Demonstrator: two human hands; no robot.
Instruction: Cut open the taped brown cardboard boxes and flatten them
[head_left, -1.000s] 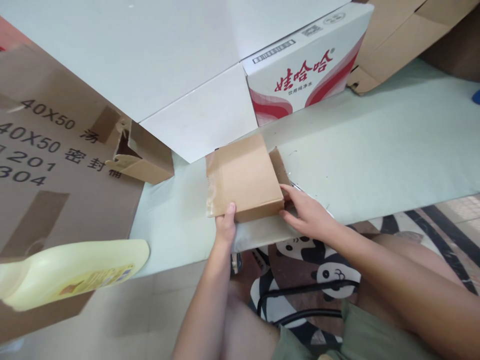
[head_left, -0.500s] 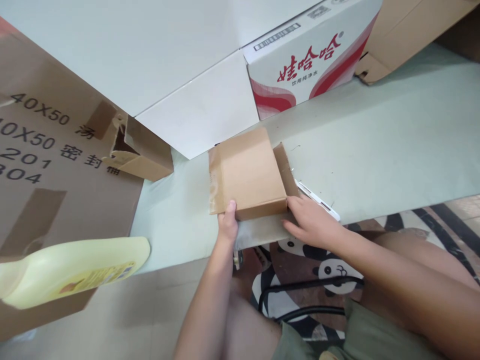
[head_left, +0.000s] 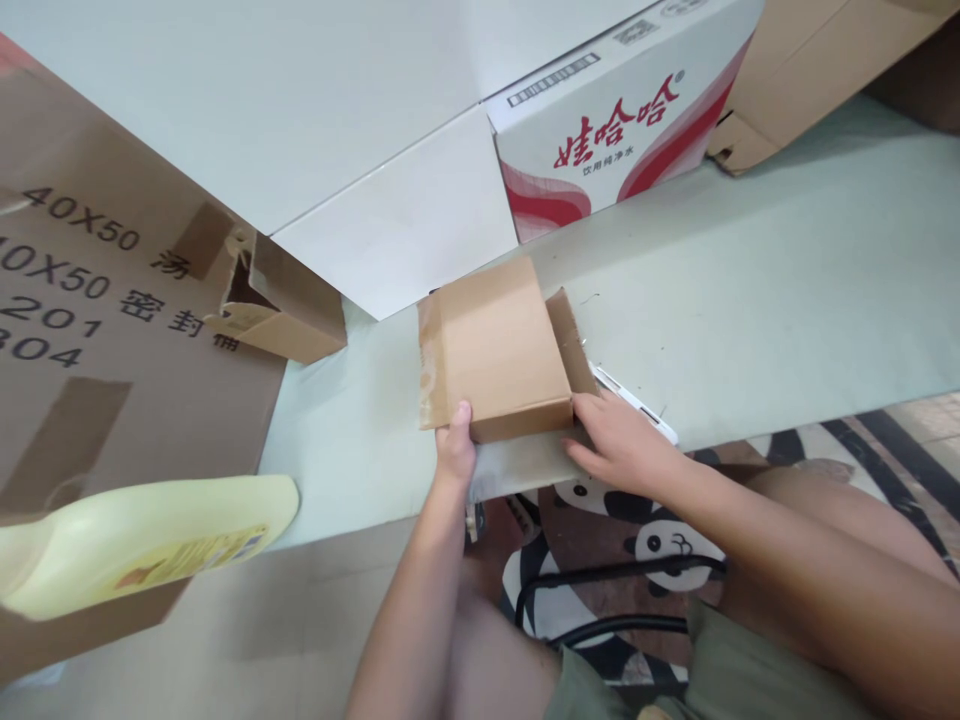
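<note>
A small brown cardboard box (head_left: 502, 345) rests near the front edge of the table, with clear tape along its left side and a flap (head_left: 571, 340) standing out on its right. My left hand (head_left: 456, 450) grips the front left corner, thumb on top and the other fingers hidden beneath. At the right front corner is my right hand (head_left: 611, 440), its fingers apart and the fingertips by the open side; whether they reach inside is hidden. A white flat object (head_left: 637, 403) lies partly behind that hand.
White cartons (head_left: 405, 210) and a red-and-white carton (head_left: 622, 140) line the back. A small open box (head_left: 292, 305) and a large brown carton (head_left: 150, 400) stand left, beside a pale yellow bottle (head_left: 165, 535). Another brown carton (head_left: 810, 60) is back right.
</note>
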